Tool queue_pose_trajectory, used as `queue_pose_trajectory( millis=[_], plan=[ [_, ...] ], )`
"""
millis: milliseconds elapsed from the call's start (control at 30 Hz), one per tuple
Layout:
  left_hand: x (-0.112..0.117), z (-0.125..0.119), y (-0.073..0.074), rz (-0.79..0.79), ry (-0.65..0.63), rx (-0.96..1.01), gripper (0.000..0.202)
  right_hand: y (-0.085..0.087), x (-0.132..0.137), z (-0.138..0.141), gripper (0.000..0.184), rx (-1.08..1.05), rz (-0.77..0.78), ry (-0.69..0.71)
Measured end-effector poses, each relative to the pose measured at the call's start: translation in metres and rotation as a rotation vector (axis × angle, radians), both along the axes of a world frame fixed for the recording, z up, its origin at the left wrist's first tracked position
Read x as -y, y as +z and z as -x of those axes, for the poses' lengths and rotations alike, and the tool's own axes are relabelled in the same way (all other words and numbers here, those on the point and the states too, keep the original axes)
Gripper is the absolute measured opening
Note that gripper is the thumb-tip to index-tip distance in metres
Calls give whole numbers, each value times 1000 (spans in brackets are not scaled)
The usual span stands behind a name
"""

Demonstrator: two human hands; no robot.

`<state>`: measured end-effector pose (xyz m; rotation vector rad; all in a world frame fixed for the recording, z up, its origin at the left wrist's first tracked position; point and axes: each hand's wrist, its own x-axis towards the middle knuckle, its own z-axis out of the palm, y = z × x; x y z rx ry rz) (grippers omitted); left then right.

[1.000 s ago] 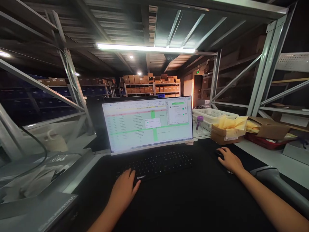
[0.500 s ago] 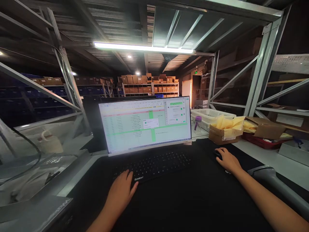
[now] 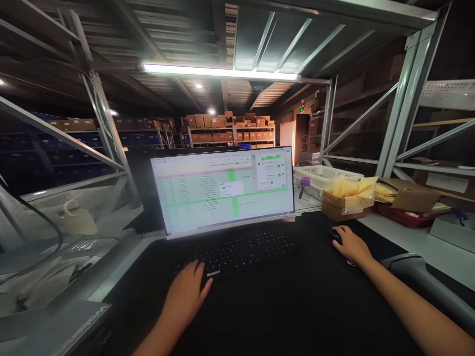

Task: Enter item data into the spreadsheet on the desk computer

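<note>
Black keyboard (image 3: 241, 254), black mouse (image 3: 335, 237), black mat (image 3: 267, 306), green-and-white screen (image 3: 189, 212), purple-topped bottle (image 3: 304, 184), white perforated basket (image 3: 315, 179), yellow packets (image 3: 351, 188)

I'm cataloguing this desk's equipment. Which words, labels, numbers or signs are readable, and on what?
"Bosston": on the keyboard.
"Wok...": on the grey item at lower left; the rest is unclear.
Too small or blurred: text on the monitor, its corner tag, the front cardboard box label, the green sign.

The keyboard (image 3: 245, 253) lies before the monitor (image 3: 196, 210).
</note>
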<state>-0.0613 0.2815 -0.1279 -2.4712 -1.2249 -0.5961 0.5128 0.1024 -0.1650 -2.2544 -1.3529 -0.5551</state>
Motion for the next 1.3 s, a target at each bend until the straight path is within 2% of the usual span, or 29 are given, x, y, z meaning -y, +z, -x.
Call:
queue_pose_trajectory(
  millis=[900, 1300],
  plan=[
    [-1, 0, 0, 10, -1, -4, 57, 6, 2, 4, 45, -7, 22, -16],
    [-2, 1, -1, -7, -1, -9, 55, 15, 7, 15, 45, -10, 82, -89]
  ],
)
